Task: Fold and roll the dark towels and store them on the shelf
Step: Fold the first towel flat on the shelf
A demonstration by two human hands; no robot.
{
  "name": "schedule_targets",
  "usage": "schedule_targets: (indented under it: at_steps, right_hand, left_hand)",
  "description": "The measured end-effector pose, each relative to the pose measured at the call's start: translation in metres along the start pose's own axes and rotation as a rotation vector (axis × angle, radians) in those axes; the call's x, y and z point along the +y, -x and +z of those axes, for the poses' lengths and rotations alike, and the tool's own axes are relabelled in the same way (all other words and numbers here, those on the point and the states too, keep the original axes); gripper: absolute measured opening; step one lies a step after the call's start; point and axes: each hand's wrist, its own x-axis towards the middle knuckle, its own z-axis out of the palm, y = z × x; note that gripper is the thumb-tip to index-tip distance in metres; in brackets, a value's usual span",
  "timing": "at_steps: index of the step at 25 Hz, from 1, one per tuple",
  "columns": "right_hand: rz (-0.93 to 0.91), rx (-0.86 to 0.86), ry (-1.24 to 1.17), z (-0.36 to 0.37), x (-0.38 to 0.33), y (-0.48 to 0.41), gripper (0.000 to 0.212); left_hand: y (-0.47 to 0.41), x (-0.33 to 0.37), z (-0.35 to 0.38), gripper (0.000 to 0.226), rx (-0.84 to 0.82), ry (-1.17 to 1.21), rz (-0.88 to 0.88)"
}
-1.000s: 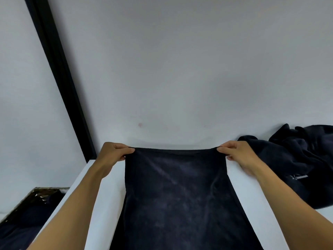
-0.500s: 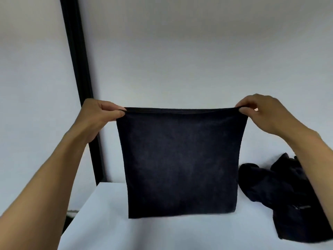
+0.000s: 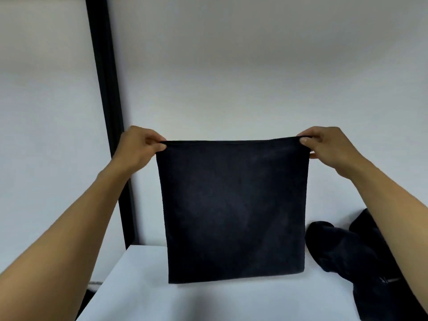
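A dark navy towel [image 3: 232, 209] hangs flat in the air in front of me, folded to a near square. My left hand [image 3: 139, 147] pinches its top left corner and my right hand [image 3: 324, 147] pinches its top right corner. The upper edge is stretched straight between them. Its lower edge hangs just above the white table [image 3: 143, 293]. A heap of crumpled dark towels [image 3: 347, 253] lies on the table at the right, partly hidden by my right forearm.
A white wall fills the background. A black vertical post [image 3: 111, 126] runs down the left side to the table's back left corner. The table's left edge drops off at the lower left.
The towel lay draped over the table a second ago. Both hands have lifted it by its top corners, so it now hangs upright, and the view has tilted upward.
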Motion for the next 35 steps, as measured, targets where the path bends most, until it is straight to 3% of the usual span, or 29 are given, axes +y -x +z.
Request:
schedule_targets:
  at_steps: [3, 6, 9, 12, 15, 20, 22, 25, 29, 32, 35]
  right_hand:
    - [0.012, 0.078, 0.034, 0.011, -0.001, -0.007, 0.016]
    - [0.03, 0.094, -0.217, 0.014, -0.01, 0.009, 0.016]
    - [0.028, 0.055, -0.411, 0.013, -0.013, 0.053, 0.014]
    - [0.103, -0.04, -0.55, 0.016, 0.008, 0.105, 0.017]
    - [0.295, -0.181, -0.508, 0.036, 0.053, 0.143, 0.019]
    - [0.637, -0.301, -0.168, 0.096, 0.146, 0.171, 0.022]
    - [0.663, -0.296, -0.075, 0.112, 0.164, 0.168, 0.023]
    - [0.647, -0.173, -0.119, 0.123, 0.175, 0.15, 0.023]
    - [0.707, -0.374, -0.032, 0.133, 0.186, 0.152, 0.03]
    - [0.69, -0.29, -0.063, 0.135, 0.189, 0.151, 0.011]
    - [0.702, -0.286, -0.108, 0.139, 0.185, 0.146, 0.013]
  left_hand:
    - [-0.01, 0.005, 0.01, 0.012, 0.051, 0.007, -0.078]
    - [0.005, 0.013, 0.002, 0.008, 0.102, 0.445, -0.15]
    - [0.046, 0.01, -0.014, 0.012, 0.04, 0.694, -0.164]
    - [0.096, -0.014, -0.017, 0.013, -0.07, 0.775, -0.236]
    - [0.146, -0.054, 0.014, 0.013, -0.185, 0.685, -0.472]
    - [0.205, -0.124, 0.091, 0.011, -0.382, 0.428, -0.947]
    - [0.205, -0.136, 0.111, 0.01, -0.33, 0.418, -0.97]
    - [0.192, -0.146, 0.126, 0.008, -0.192, 0.439, -0.93]
    - [0.191, -0.162, 0.128, 0.016, -0.329, 0.307, -1.007]
    - [0.19, -0.164, 0.124, 0.011, -0.321, 0.298, -1.025]
    - [0.19, -0.165, 0.121, 0.006, -0.308, 0.34, -1.052]
